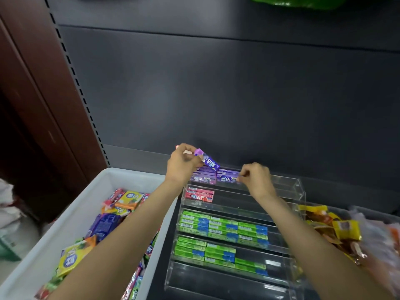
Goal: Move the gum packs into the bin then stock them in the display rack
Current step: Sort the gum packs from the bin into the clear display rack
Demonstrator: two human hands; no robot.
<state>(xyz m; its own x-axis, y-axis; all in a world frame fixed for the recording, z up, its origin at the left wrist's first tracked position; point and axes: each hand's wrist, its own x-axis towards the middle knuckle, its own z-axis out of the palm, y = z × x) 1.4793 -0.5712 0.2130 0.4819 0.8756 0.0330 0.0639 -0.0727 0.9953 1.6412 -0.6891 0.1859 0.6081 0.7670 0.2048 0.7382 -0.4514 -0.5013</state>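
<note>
My rack (300, 191) is partly full: green packs (223, 230) low, one red pack (200, 194) above. Left of it, the bin (138, 176) holds plenty more. At its top, my left hand (183, 164) pinches a purple pack (207, 160); my right hand (255, 177) pinches the purple row (225, 177).

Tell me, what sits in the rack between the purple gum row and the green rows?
In the head view, a tier holding only a few red gum packs at its left end; the rest of that tier is bare clear plastic.

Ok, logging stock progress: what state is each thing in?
Left hand: holds a purple pack above the top row.
Right hand: pinches a purple pack in the top row.
Rack: partly filled, lowest rows bare.
Bin: holds mixed packs.
</note>
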